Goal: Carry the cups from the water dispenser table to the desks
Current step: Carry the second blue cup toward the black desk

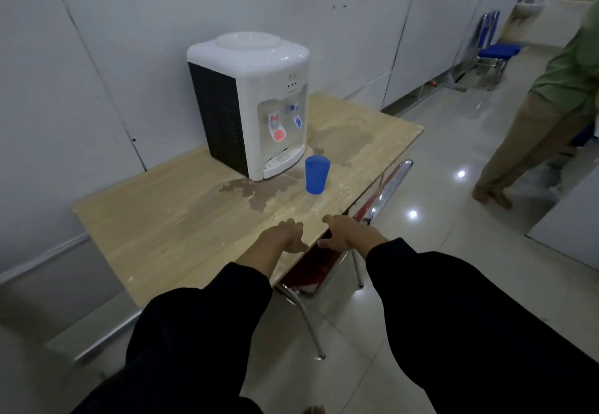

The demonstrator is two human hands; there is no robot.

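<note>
A blue plastic cup stands upright on the wooden table, just right of the drip tray of a white and black water dispenser. Both my hands hover over the table's near edge, well short of the cup. My left hand is palm down with loosely curled fingers and holds nothing. My right hand is beside it, fingers apart, also with nothing in it. Dark sleeves cover both my arms.
Water stains spread over the table around the dispenser. A red chair with chrome legs is tucked under the table's right side. A person in a green shirt walks on the tiled floor at right. A blue chair stands farther back by the wall.
</note>
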